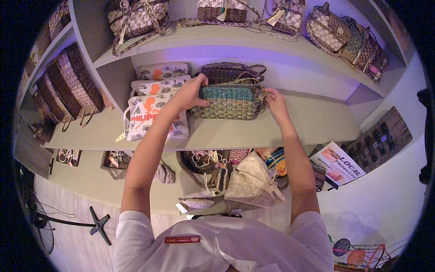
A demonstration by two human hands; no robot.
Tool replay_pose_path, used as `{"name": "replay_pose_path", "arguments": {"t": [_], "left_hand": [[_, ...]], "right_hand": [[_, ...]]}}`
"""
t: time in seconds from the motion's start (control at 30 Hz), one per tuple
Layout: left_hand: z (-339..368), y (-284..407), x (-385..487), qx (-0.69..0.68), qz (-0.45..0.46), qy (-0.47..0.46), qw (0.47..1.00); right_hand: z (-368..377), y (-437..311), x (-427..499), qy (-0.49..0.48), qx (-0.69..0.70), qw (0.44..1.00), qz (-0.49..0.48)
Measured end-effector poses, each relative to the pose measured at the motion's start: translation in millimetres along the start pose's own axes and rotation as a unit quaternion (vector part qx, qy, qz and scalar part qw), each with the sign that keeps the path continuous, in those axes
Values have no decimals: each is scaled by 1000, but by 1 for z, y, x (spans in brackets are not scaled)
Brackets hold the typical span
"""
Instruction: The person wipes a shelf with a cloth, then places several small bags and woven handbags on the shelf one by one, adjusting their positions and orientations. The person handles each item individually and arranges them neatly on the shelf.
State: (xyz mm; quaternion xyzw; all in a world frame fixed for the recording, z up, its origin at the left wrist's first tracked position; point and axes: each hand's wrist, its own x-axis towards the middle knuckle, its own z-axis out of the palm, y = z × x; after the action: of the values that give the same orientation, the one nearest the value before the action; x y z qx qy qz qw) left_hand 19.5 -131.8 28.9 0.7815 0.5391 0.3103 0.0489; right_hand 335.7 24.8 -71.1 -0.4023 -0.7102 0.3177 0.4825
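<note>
A teal and yellow-green woven bag (pixel 226 103) sits on the middle shelf. My left hand (pixel 191 93) grips its left end, with the thumb on the front face and the fingers over the top edge. At the bag's right end, the fingers of my right hand (pixel 275 101) close on its thin braided strap (pixel 262 97). Right behind stands a dark brown woven bag (pixel 231 72) with a looped handle. Printed white cloth drawstring pouches (pixel 154 117) lie in a row just left of the bag, partly covered by my left forearm.
Woven bags with cords and tags, such as a brown one (pixel 139 20), line the upper shelf (pixel 217 39). On the lower ledge are a round basket (pixel 183 166), a cream cloth bag (pixel 251 180) and small pouches. A printed sign (pixel 338 165) stands at right, a fan (pixel 46 224) at lower left.
</note>
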Motion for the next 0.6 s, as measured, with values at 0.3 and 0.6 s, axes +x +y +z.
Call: {"name": "replay_pose_path", "arguments": {"t": [0.3, 0.6], "left_hand": [[6, -5, -3, 98, -8, 35, 995], [2, 2, -7, 150, 4, 39, 988]], "right_hand": [[1, -33, -13, 39, -355, 931, -80], [-47, -89, -47, -125, -345, 930, 24]]}}
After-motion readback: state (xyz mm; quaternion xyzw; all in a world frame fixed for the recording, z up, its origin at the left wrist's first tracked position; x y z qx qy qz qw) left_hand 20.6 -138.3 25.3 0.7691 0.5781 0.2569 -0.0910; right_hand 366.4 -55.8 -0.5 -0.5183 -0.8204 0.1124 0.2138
